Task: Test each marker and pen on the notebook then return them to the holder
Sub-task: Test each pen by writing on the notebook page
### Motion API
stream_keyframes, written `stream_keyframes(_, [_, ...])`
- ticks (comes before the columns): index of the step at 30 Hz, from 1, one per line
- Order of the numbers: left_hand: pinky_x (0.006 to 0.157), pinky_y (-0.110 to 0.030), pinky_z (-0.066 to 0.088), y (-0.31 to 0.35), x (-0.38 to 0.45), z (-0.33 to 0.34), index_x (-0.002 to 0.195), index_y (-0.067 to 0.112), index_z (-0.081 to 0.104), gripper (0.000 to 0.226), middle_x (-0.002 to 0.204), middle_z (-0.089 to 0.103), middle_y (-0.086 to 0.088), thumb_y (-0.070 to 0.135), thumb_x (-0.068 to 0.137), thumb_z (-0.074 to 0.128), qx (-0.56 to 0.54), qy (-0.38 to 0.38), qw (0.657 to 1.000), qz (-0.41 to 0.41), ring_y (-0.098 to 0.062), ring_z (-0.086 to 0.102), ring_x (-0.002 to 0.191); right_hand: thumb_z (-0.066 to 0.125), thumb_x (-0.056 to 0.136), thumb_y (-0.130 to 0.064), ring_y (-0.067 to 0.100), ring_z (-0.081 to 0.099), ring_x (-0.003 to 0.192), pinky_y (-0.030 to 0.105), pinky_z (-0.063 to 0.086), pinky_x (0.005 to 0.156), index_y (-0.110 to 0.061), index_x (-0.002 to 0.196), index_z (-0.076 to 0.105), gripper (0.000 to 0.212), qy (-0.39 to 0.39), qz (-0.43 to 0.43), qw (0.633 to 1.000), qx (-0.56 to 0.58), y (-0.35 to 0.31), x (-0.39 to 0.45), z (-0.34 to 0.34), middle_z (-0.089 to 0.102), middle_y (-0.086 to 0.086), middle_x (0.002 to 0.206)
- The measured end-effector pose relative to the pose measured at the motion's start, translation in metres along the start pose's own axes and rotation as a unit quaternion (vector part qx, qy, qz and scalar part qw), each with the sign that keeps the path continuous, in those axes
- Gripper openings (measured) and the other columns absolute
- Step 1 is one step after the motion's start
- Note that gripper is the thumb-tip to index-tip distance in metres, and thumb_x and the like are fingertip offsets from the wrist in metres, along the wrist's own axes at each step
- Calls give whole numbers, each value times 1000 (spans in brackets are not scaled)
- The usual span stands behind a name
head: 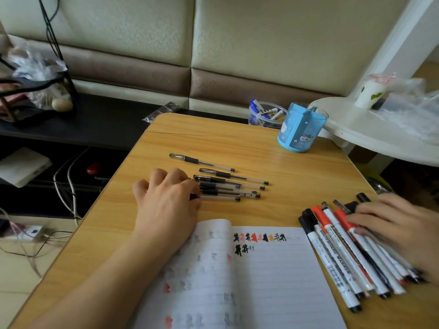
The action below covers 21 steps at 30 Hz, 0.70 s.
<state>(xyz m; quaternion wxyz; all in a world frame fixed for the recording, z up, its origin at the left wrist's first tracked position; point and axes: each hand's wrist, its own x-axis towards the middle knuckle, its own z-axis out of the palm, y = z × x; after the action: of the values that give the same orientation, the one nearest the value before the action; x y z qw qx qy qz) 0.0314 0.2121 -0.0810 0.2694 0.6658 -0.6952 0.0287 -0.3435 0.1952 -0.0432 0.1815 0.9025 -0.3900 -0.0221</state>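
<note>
Open lined notebook (273, 276) bears red-black scribbles; left hand (166, 200) seemingly closing on clear pens (228, 188).

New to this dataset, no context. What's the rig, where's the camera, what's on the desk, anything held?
No robot here: a person works with two bare hands. The single picture comes from a wide-angle camera on their head, looking down and forward.

On the wooden table lie an open notebook with ink test marks, a row of gel pens, a pile of whiteboard markers, and a blue holder.

The left hand rests on the pens' ends; the right hand lies over the markers. Whether either has a firm grip on one is unclear.
</note>
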Motion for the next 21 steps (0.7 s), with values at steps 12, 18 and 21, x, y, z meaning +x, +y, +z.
stream_keyframes(12, [63, -8, 33, 29, -9, -33, 101, 23, 53, 9, 84, 49, 20, 28, 100, 46, -313, 2, 930, 194, 2, 48, 75, 47, 84, -68, -14, 54, 83, 1, 42, 72, -39, 121, 59, 48, 168, 194, 921, 293, -94, 1, -68, 61, -23, 89])
stream_keyframes(18, [67, -13, 37, 41, -23, -35, 96, 11, 63, 31, 85, 52, 4, 32, 101, 40, -321, -153, 872, 337, -7, 49, 74, 41, 87, -71, 8, 66, 77, 24, 52, 63, -43, 138, 43, 57, 160, 102, 858, 477, -152, 45, -59, 66, -8, 83])
stream_keyframes(21, [67, -17, 43, 39, -24, -35, 99, 13, 63, 26, 89, 58, 4, 29, 101, 43, -348, -165, 861, 333, -9, 54, 76, 44, 96, -51, 9, 68, 85, 25, 53, 70, -38, 136, 50, 43, 174, 75, 834, 518, -153, 49, -61, 71, -7, 93])
